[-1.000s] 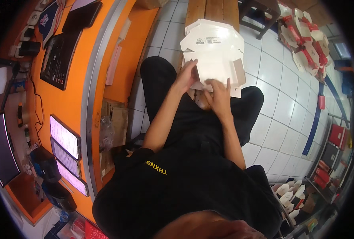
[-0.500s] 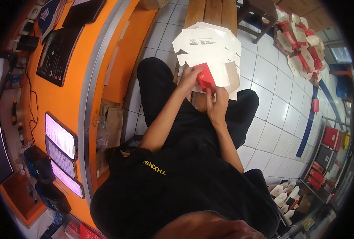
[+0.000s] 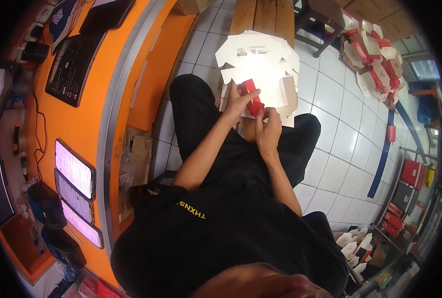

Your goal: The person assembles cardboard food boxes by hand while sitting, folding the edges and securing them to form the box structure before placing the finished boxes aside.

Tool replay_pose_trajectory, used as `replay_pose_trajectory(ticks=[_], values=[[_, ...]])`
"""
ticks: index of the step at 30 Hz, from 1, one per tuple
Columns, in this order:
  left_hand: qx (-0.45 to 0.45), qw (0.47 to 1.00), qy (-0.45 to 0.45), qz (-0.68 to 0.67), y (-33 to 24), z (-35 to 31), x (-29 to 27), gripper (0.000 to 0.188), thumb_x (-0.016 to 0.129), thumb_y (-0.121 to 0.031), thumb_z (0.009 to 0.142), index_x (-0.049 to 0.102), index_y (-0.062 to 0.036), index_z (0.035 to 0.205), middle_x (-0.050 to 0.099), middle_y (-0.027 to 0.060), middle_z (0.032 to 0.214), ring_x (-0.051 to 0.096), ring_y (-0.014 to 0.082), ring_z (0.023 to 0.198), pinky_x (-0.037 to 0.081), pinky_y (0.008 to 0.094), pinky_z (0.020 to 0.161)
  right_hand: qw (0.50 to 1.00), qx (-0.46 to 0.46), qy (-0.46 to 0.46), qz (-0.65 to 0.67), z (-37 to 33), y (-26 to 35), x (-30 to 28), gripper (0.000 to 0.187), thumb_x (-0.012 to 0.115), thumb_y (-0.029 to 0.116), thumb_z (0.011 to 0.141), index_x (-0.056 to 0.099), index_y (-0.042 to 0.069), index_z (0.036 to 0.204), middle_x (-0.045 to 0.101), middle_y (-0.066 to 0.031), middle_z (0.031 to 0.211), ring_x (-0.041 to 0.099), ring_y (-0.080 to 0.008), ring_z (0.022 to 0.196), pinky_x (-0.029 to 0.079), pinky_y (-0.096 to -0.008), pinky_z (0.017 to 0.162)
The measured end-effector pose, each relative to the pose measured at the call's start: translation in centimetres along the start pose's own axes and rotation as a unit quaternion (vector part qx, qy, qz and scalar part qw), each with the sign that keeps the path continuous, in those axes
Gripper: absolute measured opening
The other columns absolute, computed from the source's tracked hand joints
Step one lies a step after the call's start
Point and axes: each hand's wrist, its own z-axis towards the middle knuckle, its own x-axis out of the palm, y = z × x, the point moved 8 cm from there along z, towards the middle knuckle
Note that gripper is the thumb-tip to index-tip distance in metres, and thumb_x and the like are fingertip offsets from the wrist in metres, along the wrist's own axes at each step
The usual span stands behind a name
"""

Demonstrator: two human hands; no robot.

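Note:
A stack of flat white cardboard box blanks (image 3: 261, 59) lies on a wooden bench between my knees. My left hand (image 3: 238, 102) and my right hand (image 3: 269, 130) both grip the top blank at its near edge, where a red flap (image 3: 253, 99) is folded up between my fingers. My thumbs press on the red part. My forearms reach forward over my black trousers.
An orange counter (image 3: 87, 109) runs along my left, carrying a keyboard, lit phone screens (image 3: 74, 188) and chargers. A pile of folded red and white boxes (image 3: 375, 64) sits on the tiled floor at the far right. More small boxes (image 3: 355, 243) stand at lower right.
The white blank was flat under both hands; since then a red flap has been turned up and my hands have closed in around it.

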Motion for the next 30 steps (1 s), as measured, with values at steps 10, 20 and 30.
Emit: replay_pose_trajectory(ticks=[10,20,30], values=[[0.093,0.990,0.041,0.093,-0.2,0.6,0.6,0.058,0.077,-0.018,0.090,0.046,-0.0040,0.137,0.061,0.0138,0.125,0.061,0.0232,0.115,0.053,0.0363,0.097,1.000,-0.005,0.015,-0.002,1.0,-0.6,1.0,0.009,0.063,0.009,0.097,0.060,0.001,0.096,0.061,-0.0159,0.085,0.057,-0.0343,0.084,0.046,-0.0470,0.074],[-0.081,0.993,-0.055,0.060,0.0,1.8,-4.7,0.072,0.068,-0.057,0.092,0.053,-0.0037,0.139,0.057,0.0122,0.135,0.058,0.0261,0.116,0.050,0.0431,0.094,0.973,0.139,0.102,0.152,0.3,-3.6,3.6,0.021,0.070,0.013,0.093,0.062,-0.001,0.106,0.071,-0.0141,0.088,0.072,-0.0248,0.080,0.057,-0.0354,0.070],[-0.004,0.987,-0.155,0.046,-2.2,2.9,-7.7,0.048,0.075,-0.035,0.091,0.062,0.0004,0.122,0.067,0.0138,0.104,0.070,0.0225,0.088,0.059,0.0326,0.068,0.966,0.140,0.200,0.082,1.2,-3.7,7.6,0.025,0.064,0.016,0.090,0.065,0.001,0.109,0.069,-0.0200,0.078,0.069,-0.0350,0.070,0.052,-0.0446,0.067]])
